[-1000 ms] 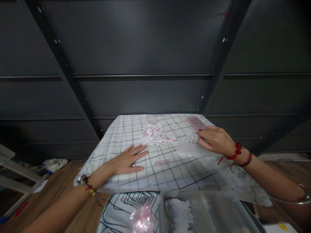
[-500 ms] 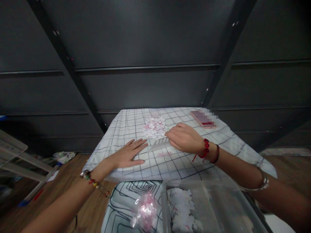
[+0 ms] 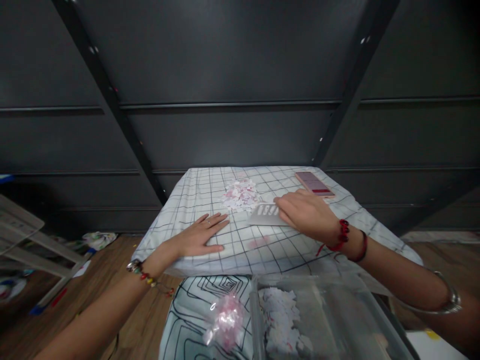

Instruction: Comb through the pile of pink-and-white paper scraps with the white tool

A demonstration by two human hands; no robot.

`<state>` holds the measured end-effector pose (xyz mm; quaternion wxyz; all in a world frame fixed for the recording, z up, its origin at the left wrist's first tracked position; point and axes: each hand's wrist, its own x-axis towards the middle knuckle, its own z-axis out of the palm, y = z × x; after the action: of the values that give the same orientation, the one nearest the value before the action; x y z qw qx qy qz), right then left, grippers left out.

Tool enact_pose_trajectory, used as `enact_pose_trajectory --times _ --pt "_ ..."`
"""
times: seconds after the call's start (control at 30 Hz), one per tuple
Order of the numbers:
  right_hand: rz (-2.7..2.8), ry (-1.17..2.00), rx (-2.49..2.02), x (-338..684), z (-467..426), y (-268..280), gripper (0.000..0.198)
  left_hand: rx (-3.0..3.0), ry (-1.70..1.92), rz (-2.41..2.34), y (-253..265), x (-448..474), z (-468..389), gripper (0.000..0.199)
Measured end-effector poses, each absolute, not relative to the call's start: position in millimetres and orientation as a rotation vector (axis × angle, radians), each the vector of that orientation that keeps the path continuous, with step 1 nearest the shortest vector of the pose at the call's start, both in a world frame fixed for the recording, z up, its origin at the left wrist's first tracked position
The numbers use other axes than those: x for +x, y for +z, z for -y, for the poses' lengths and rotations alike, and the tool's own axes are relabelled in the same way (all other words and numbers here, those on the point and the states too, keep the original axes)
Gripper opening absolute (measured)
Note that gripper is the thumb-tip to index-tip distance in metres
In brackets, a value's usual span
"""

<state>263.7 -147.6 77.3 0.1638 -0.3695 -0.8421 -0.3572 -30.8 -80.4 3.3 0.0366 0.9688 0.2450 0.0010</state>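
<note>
My left hand (image 3: 204, 234) lies flat on the checked tablecloth (image 3: 195, 185), fingers spread, holding nothing. A flat, pale grey card-like piece (image 3: 264, 215) with a row of light marks or slots is pinched at its right end by my right hand (image 3: 305, 210), whose fingers cover that end. The piece slants over the cloth, near the front right of a heap of torn paper scraps (image 3: 240, 194). These scraps are white with pink patches. A faint pink mark (image 3: 258, 242) shows on the cloth in front of the piece.
A phone (image 3: 314, 184) lies at the table's back right. Nearer me are a clear plastic bin (image 3: 255, 320) holding paper scraps (image 3: 279, 320), and a pink bundle in clear plastic (image 3: 227, 320) on a patterned seat (image 3: 180, 320). A dark panelled wall (image 3: 225, 135) stands behind.
My right hand has moved right and slightly toward me with the pale piece, drawing it away from the scrap heap. My left hand has stayed flat in place.
</note>
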Motion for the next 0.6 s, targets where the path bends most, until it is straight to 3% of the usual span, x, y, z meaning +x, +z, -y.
enact_pose_trajectory --times 0.17,0.6 --pt "2.309 -1.015 -1.485 261.6 158.3 73.7 0.017 2.980 0.002 -0.758 5.1 -45.3 86.9 0.067" --pt "2.307 -1.052 -1.300 204.7 197.8 64.7 0.014 2.978 -0.020 -0.850 4.8 -80.3 102.1 0.062"
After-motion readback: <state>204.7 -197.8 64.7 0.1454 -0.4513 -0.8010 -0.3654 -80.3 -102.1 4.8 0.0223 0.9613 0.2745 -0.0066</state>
